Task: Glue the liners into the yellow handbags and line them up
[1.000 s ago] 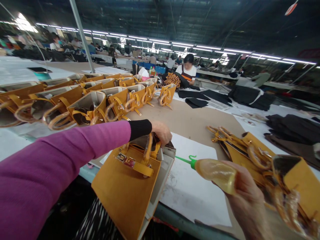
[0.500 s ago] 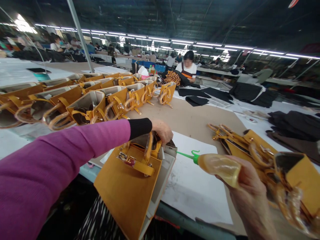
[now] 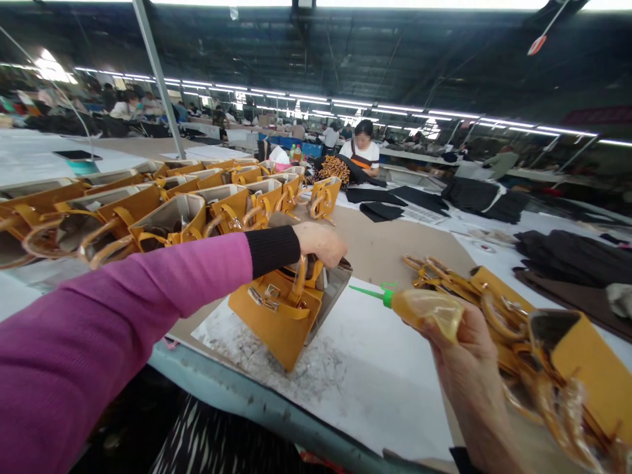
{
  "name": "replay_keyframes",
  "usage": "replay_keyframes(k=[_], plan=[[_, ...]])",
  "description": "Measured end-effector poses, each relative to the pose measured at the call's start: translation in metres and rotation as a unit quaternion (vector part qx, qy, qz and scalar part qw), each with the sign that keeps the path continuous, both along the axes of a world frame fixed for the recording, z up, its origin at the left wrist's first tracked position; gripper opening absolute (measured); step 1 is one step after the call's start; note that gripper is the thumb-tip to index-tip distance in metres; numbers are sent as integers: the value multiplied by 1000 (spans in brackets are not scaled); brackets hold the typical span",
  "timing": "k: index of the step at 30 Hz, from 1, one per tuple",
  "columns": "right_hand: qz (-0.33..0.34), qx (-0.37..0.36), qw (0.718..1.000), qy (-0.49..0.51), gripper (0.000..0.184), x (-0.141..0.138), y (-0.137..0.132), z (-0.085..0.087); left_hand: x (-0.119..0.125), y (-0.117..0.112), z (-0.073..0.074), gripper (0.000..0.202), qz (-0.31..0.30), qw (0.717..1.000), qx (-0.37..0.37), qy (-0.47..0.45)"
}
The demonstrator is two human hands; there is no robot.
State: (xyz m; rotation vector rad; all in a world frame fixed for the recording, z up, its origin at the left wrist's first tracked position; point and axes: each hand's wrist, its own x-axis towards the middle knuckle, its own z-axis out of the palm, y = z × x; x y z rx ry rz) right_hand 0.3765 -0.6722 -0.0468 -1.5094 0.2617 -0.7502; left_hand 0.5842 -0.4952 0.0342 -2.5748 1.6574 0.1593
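Note:
My left hand (image 3: 322, 242) is closed over the top of a mustard-yellow handbag (image 3: 282, 308), gripping it by the handle and open mouth. The bag hangs tilted above a stained white sheet (image 3: 375, 368) on the table. My right hand (image 3: 464, 368) is wrapped round a squeeze bottle of yellowish glue (image 3: 428, 311) with a green nozzle pointing left toward the bag. The nozzle tip stops a little short of the bag's right side.
Rows of open yellow handbags (image 3: 168, 217) stand on the left of the table. A heap of yellow bags (image 3: 538, 355) lies at the right. Black fabric pieces (image 3: 567, 250) lie beyond. A person in a white shirt (image 3: 363, 150) sits across the table.
My left hand has lifted the handbag up and away from the table edge, over the white sheet. My right hand with the glue bottle stayed near the same place.

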Motion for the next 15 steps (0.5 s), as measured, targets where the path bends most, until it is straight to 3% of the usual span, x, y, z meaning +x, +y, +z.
replay_keyframes(k=[6,15], plan=[[3,-13,1000,-21,48,22,-3,-6,-14,5,0,26,-34,994,50,-94],[13,-37,999,-31,46,33,0,-11,-15,10,-3,25,-23,994,38,-103]])
